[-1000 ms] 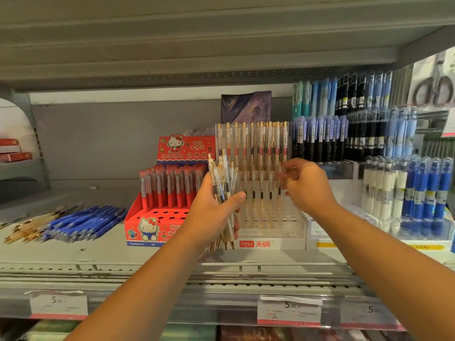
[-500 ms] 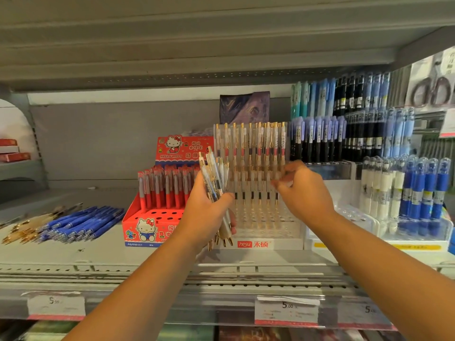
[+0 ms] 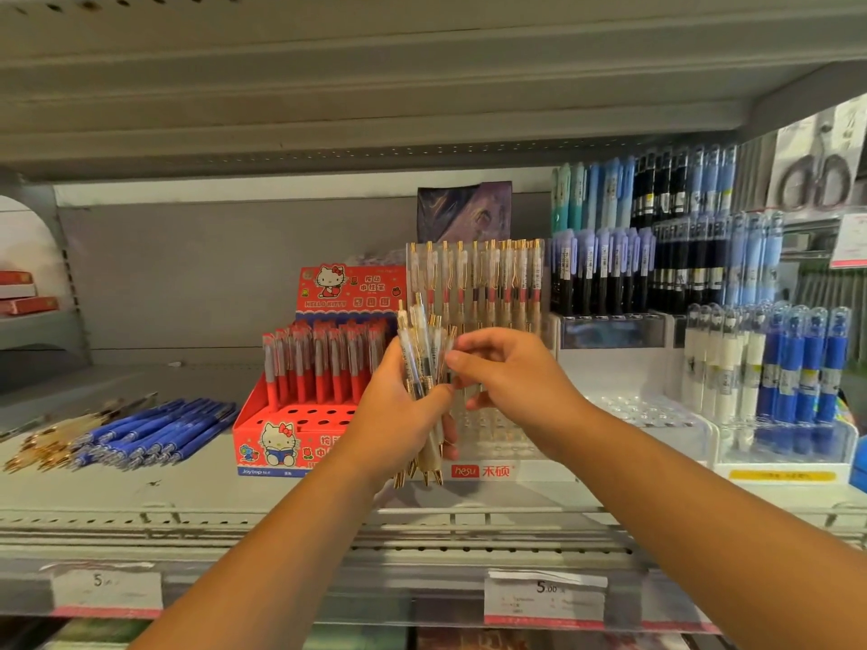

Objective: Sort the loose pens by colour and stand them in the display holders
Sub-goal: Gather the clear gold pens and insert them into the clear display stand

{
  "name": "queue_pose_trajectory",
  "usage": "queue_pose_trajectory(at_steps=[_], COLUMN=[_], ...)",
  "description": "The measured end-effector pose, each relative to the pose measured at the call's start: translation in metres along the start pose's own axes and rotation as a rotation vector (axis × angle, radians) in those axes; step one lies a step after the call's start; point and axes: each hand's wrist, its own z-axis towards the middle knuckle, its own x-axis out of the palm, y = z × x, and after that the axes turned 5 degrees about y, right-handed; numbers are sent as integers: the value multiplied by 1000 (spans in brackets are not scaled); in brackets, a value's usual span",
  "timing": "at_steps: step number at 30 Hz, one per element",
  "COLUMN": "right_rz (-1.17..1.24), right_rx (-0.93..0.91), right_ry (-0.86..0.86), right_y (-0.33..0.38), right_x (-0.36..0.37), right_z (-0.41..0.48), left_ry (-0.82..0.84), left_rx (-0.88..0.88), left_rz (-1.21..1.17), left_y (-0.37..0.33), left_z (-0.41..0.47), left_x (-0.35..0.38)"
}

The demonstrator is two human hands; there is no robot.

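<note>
My left hand (image 3: 399,415) grips a bundle of clear gold-trimmed pens (image 3: 424,358), held upright in front of the clear display holder (image 3: 511,471). My right hand (image 3: 511,372) pinches the top of one pen in that bundle with thumb and forefinger. A row of the same clear pens (image 3: 478,279) stands at the back of the holder. Loose blue pens (image 3: 155,431) and loose gold-clear pens (image 3: 42,443) lie in piles on the shelf at the left.
A red cartoon-cat box (image 3: 291,438) with red pens stands left of the clear holder. Holders of black, blue and white pens (image 3: 769,363) fill the right. The upper shelf (image 3: 422,110) hangs low overhead. Price tags (image 3: 544,598) line the shelf's front edge.
My right hand has left the pens standing in the holder and come leftward to the bundle in my left hand, where it now pinches a pen.
</note>
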Motion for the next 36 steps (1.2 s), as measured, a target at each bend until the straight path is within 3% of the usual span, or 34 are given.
queue_pose_trajectory(at_steps=[11,19,25,31,36], right_rz=[196,433,116,-127,-399], right_rx=[80,16,-180,-198,-252], right_ry=[7,-172,-439,-571,-581], right_y=[-5,-2,-4,-16,-23], right_x=[-7,-26,-60,-81,-76], right_z=[0,-1,8,17,19], left_ry=[-14,-138,-152,-142,-160], left_rx=[-10,-59,-89,-114,-110], left_rz=[-120,-138,-84,-75,-64], left_y=[-1,0,0,-1,0], left_z=[3,6,4,3,3], left_x=[1,-2,-2,-1,-2])
